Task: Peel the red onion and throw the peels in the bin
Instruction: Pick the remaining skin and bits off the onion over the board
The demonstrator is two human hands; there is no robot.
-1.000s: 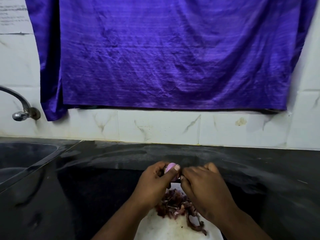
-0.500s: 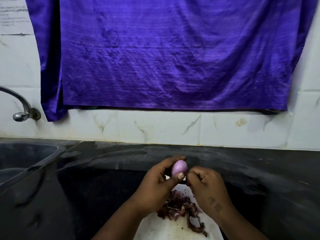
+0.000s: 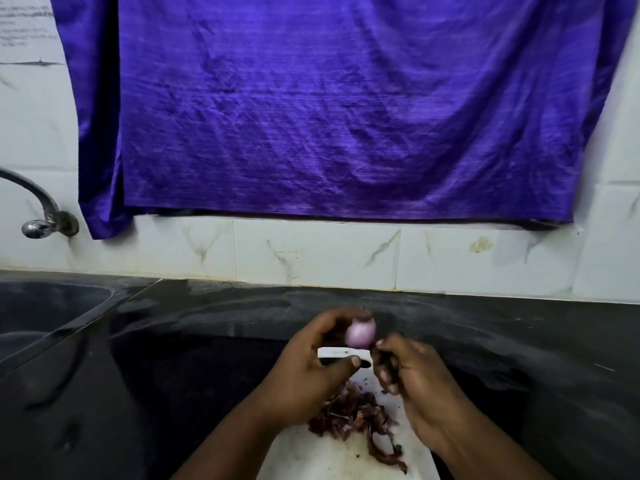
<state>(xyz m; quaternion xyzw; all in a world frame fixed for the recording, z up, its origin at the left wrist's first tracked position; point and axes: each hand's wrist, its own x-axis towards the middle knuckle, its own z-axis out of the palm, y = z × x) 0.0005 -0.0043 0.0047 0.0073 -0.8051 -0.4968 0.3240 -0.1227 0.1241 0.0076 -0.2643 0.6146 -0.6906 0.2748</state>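
A small, pale purple red onion (image 3: 360,335) is held up over the black counter. My left hand (image 3: 306,370) grips it from the left, fingers curled over its top and thumb stretched out below. My right hand (image 3: 414,386) is just right of it, fingers curled, with thumb and forefinger pinched together at the onion's lower right edge, seemingly on a bit of skin. A heap of dark red peels (image 3: 349,415) lies under my hands on a white board (image 3: 332,462). No bin is in view.
The black counter (image 3: 173,375) runs left to a dark sink (image 3: 41,313) with a metal tap (image 3: 38,216) above it. Behind is a white tiled wall (image 3: 311,254) with a purple cloth (image 3: 346,105) hanging over it.
The onion has come further out of my left hand and shows more. My left thumb has dropped away beneath it, and my right hand has shifted slightly right and down.
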